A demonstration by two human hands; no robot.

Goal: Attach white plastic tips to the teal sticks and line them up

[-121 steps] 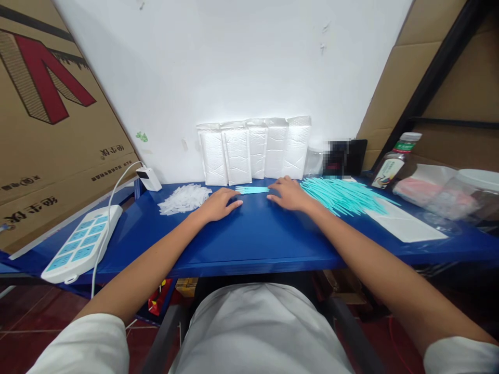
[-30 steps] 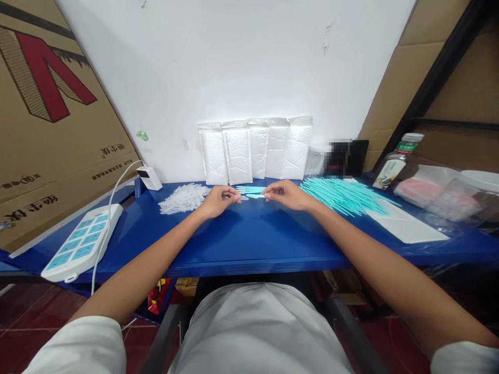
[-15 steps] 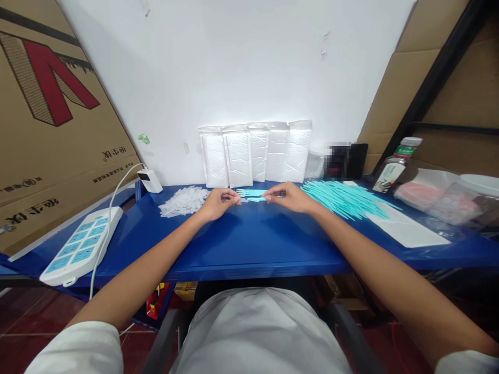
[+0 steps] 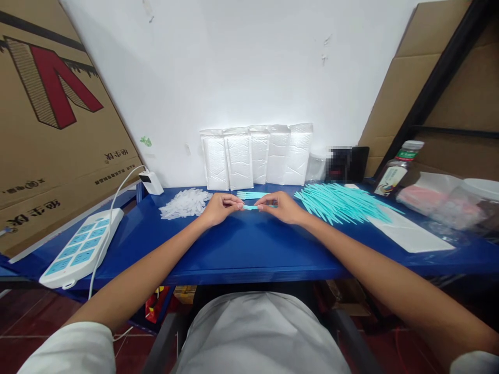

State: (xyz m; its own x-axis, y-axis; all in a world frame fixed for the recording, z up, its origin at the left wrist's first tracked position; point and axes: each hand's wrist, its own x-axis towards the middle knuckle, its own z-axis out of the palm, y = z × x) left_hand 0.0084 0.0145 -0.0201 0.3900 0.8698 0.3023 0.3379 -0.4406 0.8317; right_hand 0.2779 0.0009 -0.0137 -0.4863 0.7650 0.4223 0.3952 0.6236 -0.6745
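Over the blue table, my left hand (image 4: 223,209) is closed in a pinch on a small whitish translucent plastic piece, mostly hidden by the fingertips. My right hand (image 4: 284,207) pinches a slim turquoise stick (image 4: 251,207), whose near end meets the piece at my left fingertips. Just behind the fingers lie several similar turquoise sticks (image 4: 249,195), side by side. Left of my left hand is a heap of small translucent plastic pieces (image 4: 184,203). A large loose pile of turquoise sticks (image 4: 339,203) lies to the right of my right hand.
Several white bubble mailers (image 4: 255,158) lean on the wall behind. A power strip (image 4: 81,248) and a small white device (image 4: 151,182) with a cable stand left. On the right are a white sheet (image 4: 413,228), a bottle (image 4: 396,169) and a clear tub (image 4: 473,200).
My hands have come closer together, the right one moving left. The held stick's end now meets the piece at my left fingertips; before, there was a gap between them.
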